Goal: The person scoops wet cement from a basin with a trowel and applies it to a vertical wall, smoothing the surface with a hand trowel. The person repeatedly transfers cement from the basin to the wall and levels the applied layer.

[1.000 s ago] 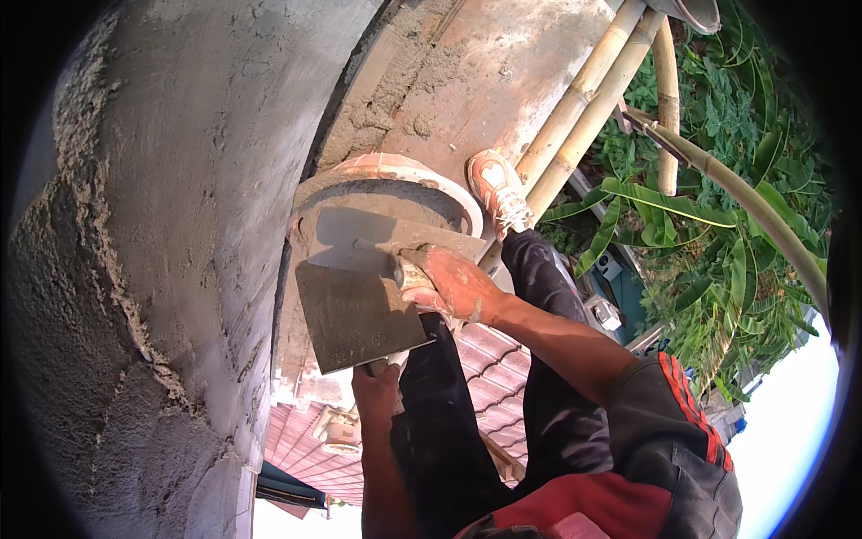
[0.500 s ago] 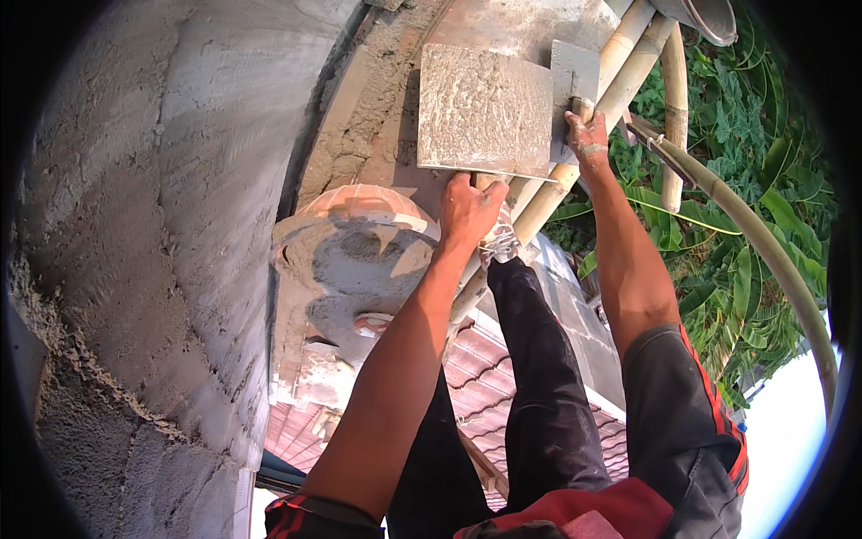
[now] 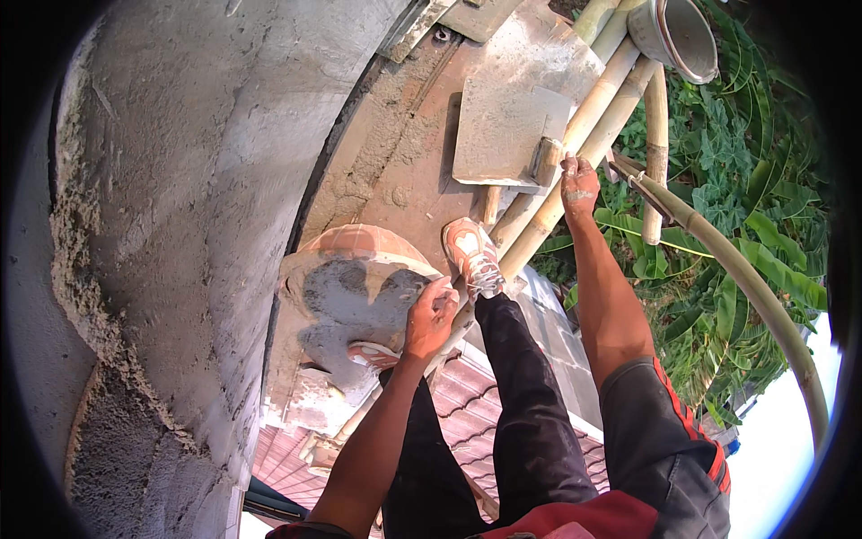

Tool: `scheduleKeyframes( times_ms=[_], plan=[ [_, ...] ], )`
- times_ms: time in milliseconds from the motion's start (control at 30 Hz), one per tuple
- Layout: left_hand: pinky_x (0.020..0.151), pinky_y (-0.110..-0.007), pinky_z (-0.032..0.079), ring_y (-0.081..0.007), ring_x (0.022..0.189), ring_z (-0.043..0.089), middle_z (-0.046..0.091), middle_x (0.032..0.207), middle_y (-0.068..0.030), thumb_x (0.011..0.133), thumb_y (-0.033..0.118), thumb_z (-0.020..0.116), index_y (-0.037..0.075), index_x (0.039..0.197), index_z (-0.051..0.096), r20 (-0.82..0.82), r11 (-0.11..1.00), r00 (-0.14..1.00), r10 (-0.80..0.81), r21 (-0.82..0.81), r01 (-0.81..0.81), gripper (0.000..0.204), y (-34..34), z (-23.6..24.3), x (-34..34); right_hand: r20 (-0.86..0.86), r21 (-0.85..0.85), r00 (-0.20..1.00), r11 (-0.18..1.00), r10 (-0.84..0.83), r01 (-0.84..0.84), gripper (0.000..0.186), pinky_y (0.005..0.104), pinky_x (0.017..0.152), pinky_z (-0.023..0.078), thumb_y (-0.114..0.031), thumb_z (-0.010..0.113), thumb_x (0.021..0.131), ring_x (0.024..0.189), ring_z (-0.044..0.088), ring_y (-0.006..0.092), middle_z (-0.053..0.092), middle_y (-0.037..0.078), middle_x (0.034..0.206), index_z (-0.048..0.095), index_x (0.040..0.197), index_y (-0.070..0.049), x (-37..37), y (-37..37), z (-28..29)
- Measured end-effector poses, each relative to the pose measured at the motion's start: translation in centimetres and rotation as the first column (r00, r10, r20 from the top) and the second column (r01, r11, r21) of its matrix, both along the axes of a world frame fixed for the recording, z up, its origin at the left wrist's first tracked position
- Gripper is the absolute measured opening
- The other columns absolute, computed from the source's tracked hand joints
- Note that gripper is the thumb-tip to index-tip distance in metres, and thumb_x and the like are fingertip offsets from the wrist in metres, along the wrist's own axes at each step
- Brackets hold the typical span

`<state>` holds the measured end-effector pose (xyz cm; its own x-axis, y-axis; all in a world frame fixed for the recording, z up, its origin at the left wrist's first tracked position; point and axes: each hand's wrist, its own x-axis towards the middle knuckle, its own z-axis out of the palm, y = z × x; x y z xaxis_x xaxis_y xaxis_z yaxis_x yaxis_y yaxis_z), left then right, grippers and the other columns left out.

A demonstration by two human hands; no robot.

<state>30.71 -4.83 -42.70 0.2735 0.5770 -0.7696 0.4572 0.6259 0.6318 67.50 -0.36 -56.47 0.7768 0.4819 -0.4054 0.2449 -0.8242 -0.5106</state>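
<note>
My left hand (image 3: pixel 433 319) is at the right rim of a round basin (image 3: pixel 364 241) of wet grey mortar (image 3: pixel 346 296), fingers loosely bent and apart, holding nothing. My right hand (image 3: pixel 579 184) is closed against the outer bamboo pole (image 3: pixel 545 220), its fingertips partly hidden. Just left of it, a plastering trowel (image 3: pixel 543 121) with a stubby round handle lies on a flat square mortar board (image 3: pixel 494 135). The board's short wooden handle (image 3: pixel 490 207) points toward me. Both tools are out of my hands.
A rough plastered wall (image 3: pixel 206 180) rises on the left. Bamboo poles edge the platform (image 3: pixel 400 193), with a bucket (image 3: pixel 675 38) at the far right. Green plants (image 3: pixel 763 180) and red roof tiles (image 3: pixel 467 404) lie below. My shoe (image 3: pixel 471 256) stands beside the basin.
The mortar board and trowel have been set down together on the platform and let go. My left hand has moved back toward the basin; my right hand has left the trowel handle.
</note>
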Motion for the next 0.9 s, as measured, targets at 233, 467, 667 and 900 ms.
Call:
scheduleKeyframes(
  times_ms=[233,467,667,900],
  plan=[
    [0.084,-0.036,0.059,-0.0238,0.093,0.076,0.076,0.106,-0.0171,0.101,0.022,0.069,-0.001,0.129,0.064,-0.338,0.971,0.941,0.023,-0.216,-0.101,0.037,-13.6,4.7,-16.9,-0.024,-0.043,0.966,0.965,0.258,-0.259,0.04,0.0467,0.075,0.054,-0.036,0.068,0.1,0.077,0.069,0.0353,0.072,0.022,0.085,0.07,0.097,0.004,-3.3,4.4,3.0],
    [0.082,-0.033,0.059,-0.021,0.098,0.074,0.072,0.115,-0.0126,0.103,0.024,0.066,0.0,0.142,0.056,-0.465,0.751,0.817,0.34,-0.388,-0.534,0.047,-19.2,8.3,-26.9,-0.266,0.391,0.814,0.83,0.516,-0.398,0.029,0.03,0.067,0.052,-0.031,0.071,0.102,0.071,0.061,0.0111,0.067,0.004,0.081,0.073,0.114,-0.006,-11.9,4.5,7.3],
    [0.087,-0.035,0.06,-0.0234,0.103,0.073,0.07,0.117,-0.0153,0.104,0.025,0.063,-0.004,0.147,0.05,-0.408,0.641,0.727,0.552,-0.35,-0.683,0.053,-20.2,10.1,-35.2,-0.101,-0.128,0.831,0.821,0.547,-0.556,0.027,0.0342,0.08,0.055,-0.027,0.069,0.102,0.084,0.073,0.0184,0.075,0.01,0.094,0.071,0.121,-0.007,-18.1,-1.9,16.5],
    [0.094,-0.039,0.058,-0.0257,0.108,0.072,0.071,0.12,-0.0156,0.103,0.023,0.064,0.0,0.147,0.052,-0.37,0.743,0.812,0.451,-0.348,-0.571,0.051,-24.6,14.6,-46.8,-0.167,-0.081,0.937,0.943,0.308,-0.324,0.033,0.032,0.076,0.053,-0.031,0.07,0.104,0.08,0.066,0.0149,0.072,0.009,0.094,0.07,0.118,-0.001,-20.6,-24.1,25.3]
  ],
)
